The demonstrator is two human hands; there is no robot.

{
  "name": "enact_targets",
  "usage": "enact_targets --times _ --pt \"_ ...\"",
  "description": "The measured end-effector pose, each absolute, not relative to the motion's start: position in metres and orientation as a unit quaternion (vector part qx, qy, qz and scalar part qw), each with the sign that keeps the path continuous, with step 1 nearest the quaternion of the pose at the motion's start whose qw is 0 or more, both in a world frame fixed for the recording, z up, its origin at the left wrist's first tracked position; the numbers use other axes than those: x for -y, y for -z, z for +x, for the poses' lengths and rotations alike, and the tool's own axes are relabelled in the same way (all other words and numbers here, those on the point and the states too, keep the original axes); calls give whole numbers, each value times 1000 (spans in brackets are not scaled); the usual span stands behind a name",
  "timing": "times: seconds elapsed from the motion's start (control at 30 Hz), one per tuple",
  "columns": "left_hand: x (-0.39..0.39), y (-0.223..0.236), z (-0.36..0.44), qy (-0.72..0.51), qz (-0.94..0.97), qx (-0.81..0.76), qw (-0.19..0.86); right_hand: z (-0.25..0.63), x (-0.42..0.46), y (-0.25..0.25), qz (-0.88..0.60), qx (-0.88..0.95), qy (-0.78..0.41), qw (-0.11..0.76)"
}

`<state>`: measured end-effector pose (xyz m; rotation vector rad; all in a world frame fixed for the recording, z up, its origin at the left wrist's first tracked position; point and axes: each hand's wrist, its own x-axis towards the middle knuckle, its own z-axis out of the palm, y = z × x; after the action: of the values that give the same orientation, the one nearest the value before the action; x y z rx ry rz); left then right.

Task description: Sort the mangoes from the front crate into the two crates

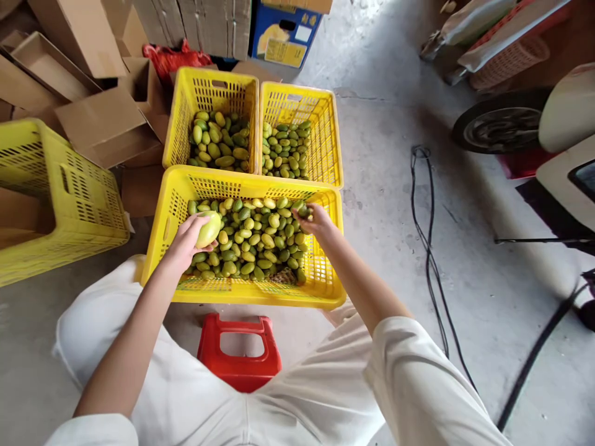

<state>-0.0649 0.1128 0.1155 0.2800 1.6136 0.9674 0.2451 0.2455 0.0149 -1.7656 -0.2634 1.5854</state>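
Observation:
A yellow plastic crate (246, 293) in front of my knees holds several green and yellow-green oval fruits (253, 238). My left hand (186, 241) is closed around a large pale yellow-green fruit (209, 228) at the crate's left side. At the right side, my right hand (315, 218) grips a small dark green fruit (304, 210) just above the pile. Two more yellow crates stand behind: the left one (180, 118) holds bigger fruits, the right one (330, 136) smaller ones.
A red plastic stool (239, 365) sits between my legs. An empty yellow crate (60, 204) lies to the left among flattened cardboard boxes (100, 121). Black cables (430, 248) run over the concrete floor at right, near a scooter wheel (499, 127).

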Motion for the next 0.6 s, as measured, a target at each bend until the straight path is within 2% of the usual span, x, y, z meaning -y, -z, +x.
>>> enact_targets --times 0.07,0.1,0.17,0.23,0.27,0.3,0.4,0.5,0.6 --pt "-112 -115 -66 -417 116 -687 584 244 -279 -26 -630 147 -595 476" --pt "-112 -115 -67 -422 110 -686 582 244 -291 -31 -616 162 -585 502" --pt "-113 -114 -68 -437 86 -685 576 243 -301 -38 -604 180 -568 529" --pt "-115 -115 -69 -449 52 -682 574 240 -285 -37 -626 206 -556 506" --pt "-116 -116 -69 -452 32 -680 576 237 -266 -33 -648 223 -550 477" --pt "-117 -118 -69 -452 14 -676 582 234 -242 -29 -704 300 -525 372" --pt "-119 -121 -67 -448 -30 -660 602 221 -145 -10 -757 370 -501 201" --pt "-121 -120 -66 -449 -53 -649 613 210 -56 7 -775 403 -474 111" --pt "-119 -111 -66 -457 -68 -642 612 204 -14 19 -784 449 -423 69"
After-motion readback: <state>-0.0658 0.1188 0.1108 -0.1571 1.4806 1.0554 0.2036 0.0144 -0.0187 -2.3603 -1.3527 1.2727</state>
